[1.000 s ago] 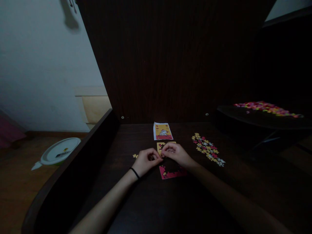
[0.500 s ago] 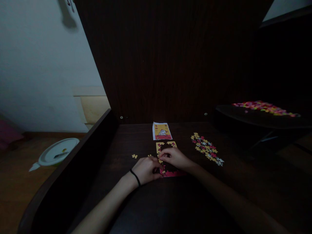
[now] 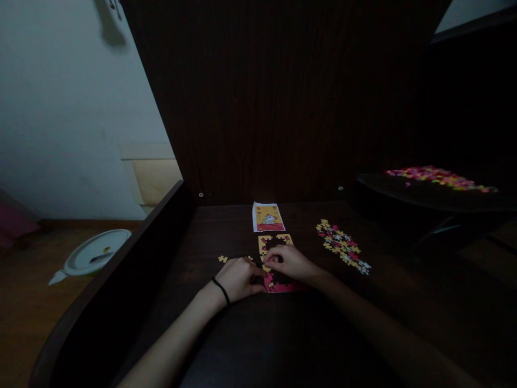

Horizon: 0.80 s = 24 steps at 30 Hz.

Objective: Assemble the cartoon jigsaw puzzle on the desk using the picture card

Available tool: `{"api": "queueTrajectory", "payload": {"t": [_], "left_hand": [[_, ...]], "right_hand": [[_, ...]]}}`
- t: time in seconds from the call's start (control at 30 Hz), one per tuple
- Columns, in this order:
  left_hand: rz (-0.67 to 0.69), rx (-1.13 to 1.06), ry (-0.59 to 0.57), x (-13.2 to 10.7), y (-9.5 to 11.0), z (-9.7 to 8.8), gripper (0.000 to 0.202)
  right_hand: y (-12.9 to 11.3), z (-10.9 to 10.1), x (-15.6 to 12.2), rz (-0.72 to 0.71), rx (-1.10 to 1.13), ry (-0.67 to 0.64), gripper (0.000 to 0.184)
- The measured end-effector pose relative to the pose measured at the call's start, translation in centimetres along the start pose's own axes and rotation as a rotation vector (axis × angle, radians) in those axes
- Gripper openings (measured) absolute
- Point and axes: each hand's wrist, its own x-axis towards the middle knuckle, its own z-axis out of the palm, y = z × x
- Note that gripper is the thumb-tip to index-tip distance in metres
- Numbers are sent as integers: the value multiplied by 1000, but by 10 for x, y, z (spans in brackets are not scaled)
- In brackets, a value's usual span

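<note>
A partly built jigsaw frame (image 3: 283, 284), yellow at the top and pink at the bottom, lies on the dark wooden desk (image 3: 283, 345). My left hand (image 3: 238, 279), a black band on its wrist, rests with curled fingers at the frame's left edge. My right hand (image 3: 291, 262) lies over the frame's middle, its fingertips pinched together at the left border; whether a piece sits between them is hidden. A small reference picture (image 3: 267, 216) lies just behind the frame. A loose yellow piece (image 3: 222, 258) sits left of my left hand.
A heap of loose yellow, pink and white pieces (image 3: 342, 247) lies to the right. A raised dark shelf (image 3: 436, 196) on the right carries more colourful pieces (image 3: 438, 178). A tall dark back panel closes the desk. A white lidded tub (image 3: 95, 253) sits on the floor at left.
Both hands have dropped from a raised pinch above the frame's top towards me and now rest on its left edge. The frame's yellow top has come into view.
</note>
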Motion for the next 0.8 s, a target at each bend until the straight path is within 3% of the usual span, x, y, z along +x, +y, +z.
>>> {"api": "queueTrajectory", "payload": {"t": [0.23, 0.5, 0.8], "left_hand": [[-8, 16, 4, 1, 1, 0, 25], [-7, 1, 7, 1, 0, 1, 26], [-18, -31, 54, 0, -2, 5, 25]], "right_hand": [[2, 0, 1, -52, -141, 47, 6], [4, 1, 0, -83, -145, 44, 8], [3, -11, 1, -84, -164, 246, 15]]}}
